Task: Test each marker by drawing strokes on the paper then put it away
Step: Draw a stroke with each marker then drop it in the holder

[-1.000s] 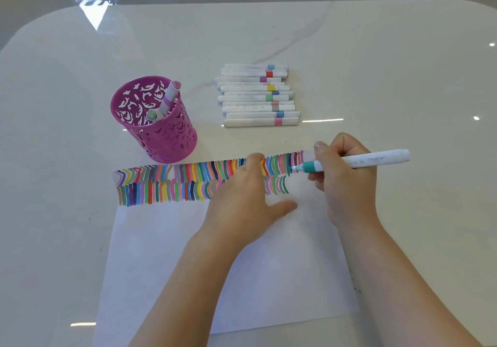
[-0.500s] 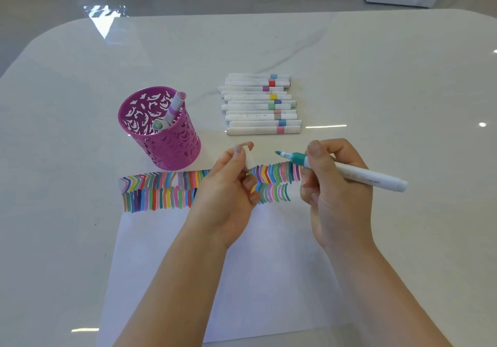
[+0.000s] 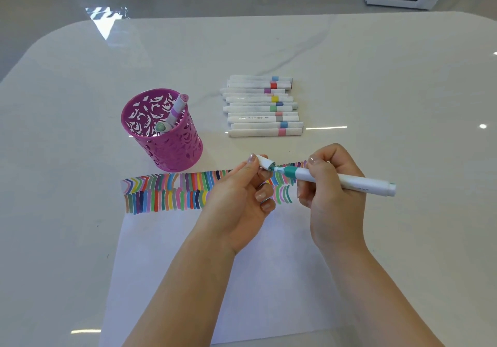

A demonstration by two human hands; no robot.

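Teal marker [image 3: 336, 180] clamped in my right hand [image 3: 332, 201] fingers; left hand [image 3: 239, 198] fingers pinch white cap [image 3: 265, 163] at its tip, above paper [image 3: 242, 279].

Print on the teal marker [image 3: 347, 181] and one lying marker [image 3: 262, 118] is too blurred to read.

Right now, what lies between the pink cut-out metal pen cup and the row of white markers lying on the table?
Nothing: the head view shows only bare glossy table between the pink pen cup and the row of white markers.
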